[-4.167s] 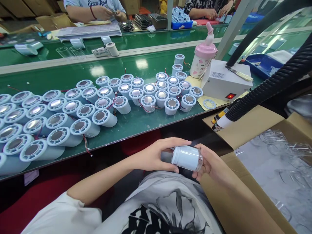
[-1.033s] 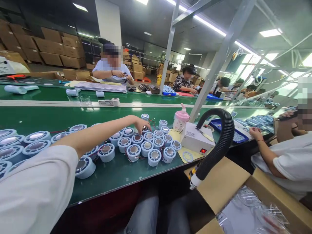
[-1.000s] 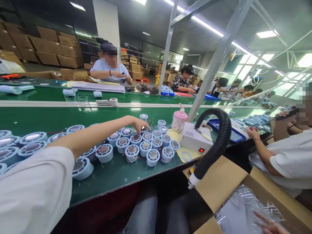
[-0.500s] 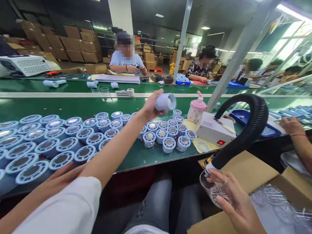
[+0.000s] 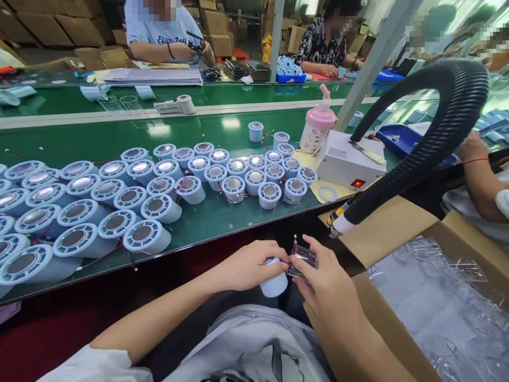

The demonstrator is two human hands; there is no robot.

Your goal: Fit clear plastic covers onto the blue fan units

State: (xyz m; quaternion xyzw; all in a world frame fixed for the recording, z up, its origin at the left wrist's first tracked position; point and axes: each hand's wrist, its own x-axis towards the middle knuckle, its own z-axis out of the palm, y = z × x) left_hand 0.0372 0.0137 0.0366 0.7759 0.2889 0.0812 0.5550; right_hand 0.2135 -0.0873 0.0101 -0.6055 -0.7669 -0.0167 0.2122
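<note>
Over my lap, my left hand is closed around a light-blue plastic cylinder, its fingers over the top. Close against it, my right hand grips a clear plastic cup. A thin red wire with a small white connector sticks up between the two. The cylinder and cup are side by side, nearly end to end; whether they touch is hidden by my fingers. On the green bench stand many light-blue cylinders with round metallic discs on top, some trailing red wires.
At right, an open cardboard box holds clear cups. A black flexible hose arches from a white box with a lit red switch. A pink-lidded cup stands beside it. Co-workers sit across the bench; another person's hand is at right.
My left hand has come down from above the bench to my lap with the cylinder. My right hand has moved left from the hose end with the clear cup. The view has tilted down.
</note>
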